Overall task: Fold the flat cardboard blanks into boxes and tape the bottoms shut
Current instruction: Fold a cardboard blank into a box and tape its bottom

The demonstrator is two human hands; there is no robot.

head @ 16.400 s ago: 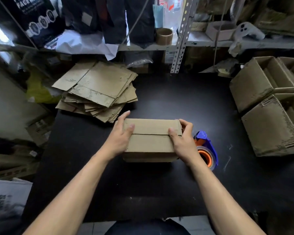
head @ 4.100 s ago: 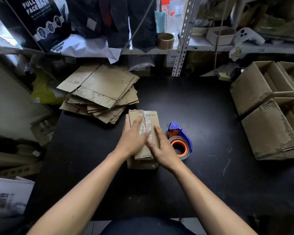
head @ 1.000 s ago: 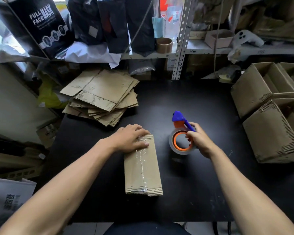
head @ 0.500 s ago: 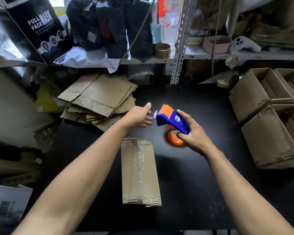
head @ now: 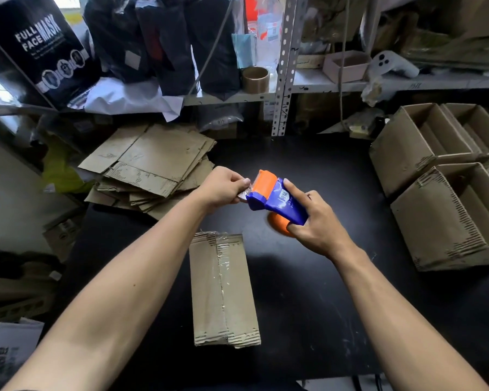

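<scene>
The taping step is in hand: the folded box (head: 223,289) lies bottom-up on the bench (head: 308,306), 1 clear strip already along its seam. Beyond the box, the right hand (head: 314,221) grips the tape dispenser (head: 277,200) while the left hand (head: 223,187) pinches the tape end (head: 242,195). Next, probably, draw out a fresh length and lay it on the box.

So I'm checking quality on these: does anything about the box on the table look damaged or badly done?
The cardboard box has ragged, torn edges at its near end, and its clear tape lies wrinkled along the seam. The left hand pinches tape at the tape dispenser, gripped by the right hand.
</scene>
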